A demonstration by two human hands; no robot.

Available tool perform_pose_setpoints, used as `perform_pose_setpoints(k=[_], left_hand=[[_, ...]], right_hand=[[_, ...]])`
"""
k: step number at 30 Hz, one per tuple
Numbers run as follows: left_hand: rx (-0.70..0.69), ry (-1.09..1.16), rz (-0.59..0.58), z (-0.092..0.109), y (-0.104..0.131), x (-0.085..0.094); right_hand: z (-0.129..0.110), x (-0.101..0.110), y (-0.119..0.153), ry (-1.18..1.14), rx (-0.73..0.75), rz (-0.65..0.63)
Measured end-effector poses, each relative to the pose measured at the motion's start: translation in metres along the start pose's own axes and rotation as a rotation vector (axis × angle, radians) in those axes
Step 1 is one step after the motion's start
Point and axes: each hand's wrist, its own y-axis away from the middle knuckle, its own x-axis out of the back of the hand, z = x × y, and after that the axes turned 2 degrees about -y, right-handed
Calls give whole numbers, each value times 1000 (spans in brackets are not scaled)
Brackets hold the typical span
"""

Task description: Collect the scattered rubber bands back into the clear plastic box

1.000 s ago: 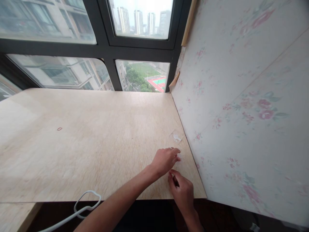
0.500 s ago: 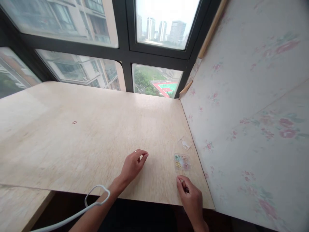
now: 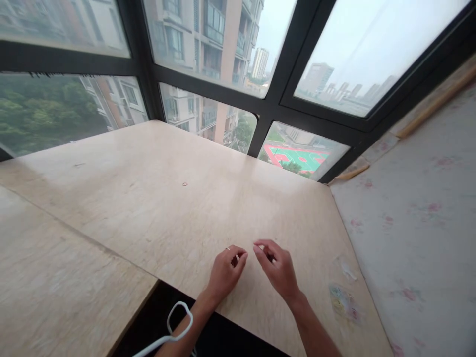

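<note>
My left hand (image 3: 227, 270) hovers over the near part of the wooden surface (image 3: 208, 218), its thumb and fingertips pressed together. Close to its right is my right hand (image 3: 275, 267), also in a pinch, and a small gap separates the two. Anything between the fingertips of either hand is too small to make out. A small reddish ring (image 3: 185, 184) lies alone farther back, left of centre. Off to the right, a clear compartment box (image 3: 345, 303) holds small coloured rings, with a clear plastic piece (image 3: 346, 269) just behind it.
Dark-framed windows (image 3: 147, 74) border the back of the surface. A flowered wall (image 3: 420, 223) rises on the right. Near my left forearm is a white looped cable (image 3: 181, 303). The front edge has a dark gap below it, and a seam crosses the surface at left.
My right hand has moved left, away from the box, and come close to my left hand. The view has turned left, so the box and ring appear farther right.
</note>
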Motion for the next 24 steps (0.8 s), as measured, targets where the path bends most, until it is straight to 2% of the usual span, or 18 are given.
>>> perform_pose_setpoints(k=[1,3,7,9,12,14,17,24], left_hand=[[7,19,-2,1,0,1],[7,41,-3,1,1,1],[1,28,1,-1,1,-1],[16,5,4,-1,1,-2],[64,-49,-2,-1,-1,-3],[101,-71,-17,-1,-1,-3],[105,-46,-22,-1,-1,-4],[47,50,6,-2,-1,-3]], right_hand=[[-10,-17,-29,40,27,-85],[-27,-53,-86,276,108,-337],[-53,-132,-185,424,189,-515],[-61,-166,-219,513,200,-581],[-66,-203,-247,632,212,-672],[-64,-216,-253,699,232,-712],[-57,-220,-250,782,290,-725],[-42,-196,-237,883,426,-756]])
